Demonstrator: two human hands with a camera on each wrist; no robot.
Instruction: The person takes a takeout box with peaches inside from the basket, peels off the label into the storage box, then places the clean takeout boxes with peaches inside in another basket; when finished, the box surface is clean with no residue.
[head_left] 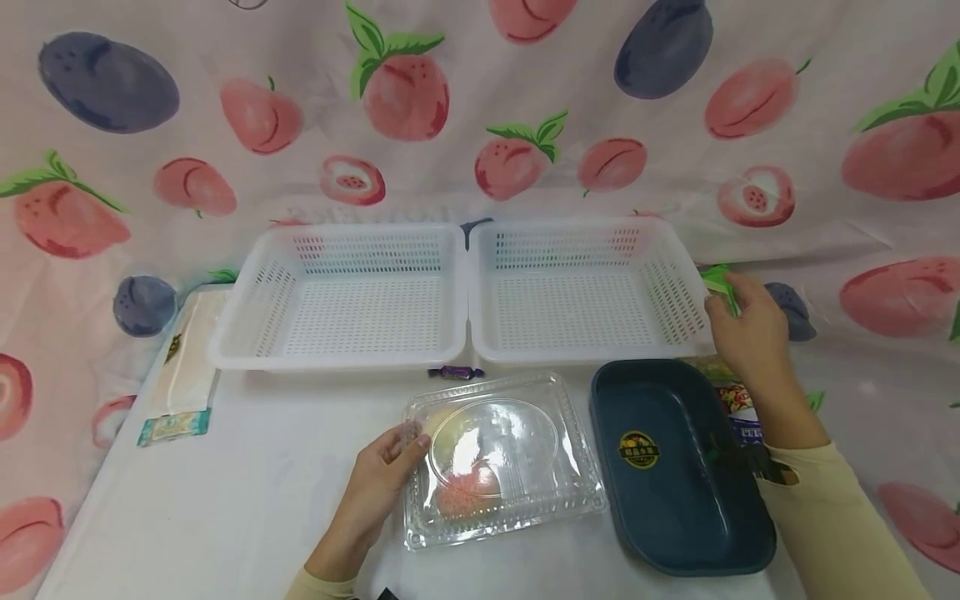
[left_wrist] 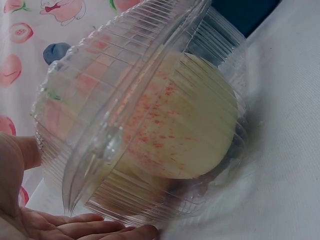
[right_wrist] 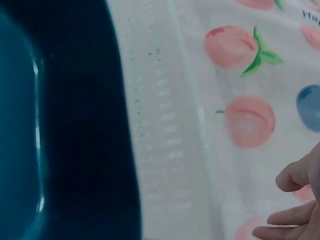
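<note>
In the head view, my left hand (head_left: 382, 471) holds the left edge of a clear plastic clamshell box (head_left: 525, 467), thumb over the lid and fingers at the side. Inside the box sit a reddish round fruit (head_left: 468, 492) and a pale yellow one. The left wrist view shows a pale fruit with red speckles (left_wrist: 200, 115) through the ridged wall, and straight fingers (left_wrist: 90, 227) along the box's lower edge. Beyond the right basket's corner is my right hand (head_left: 750, 329), its thumb and fingers apart, beside a green packet (head_left: 720, 283) partly hidden behind the basket.
Two white perforated baskets (head_left: 341, 362) (head_left: 592, 354) stand side by side at the back. A dark blue tray (head_left: 675, 500) lies right of the box, with colourful packets (head_left: 742, 408) beyond it. A purple-wrapped candy (head_left: 456, 372) lies before the baskets; a pale package (head_left: 187, 358) and small sachet (head_left: 174, 427) lie left.
</note>
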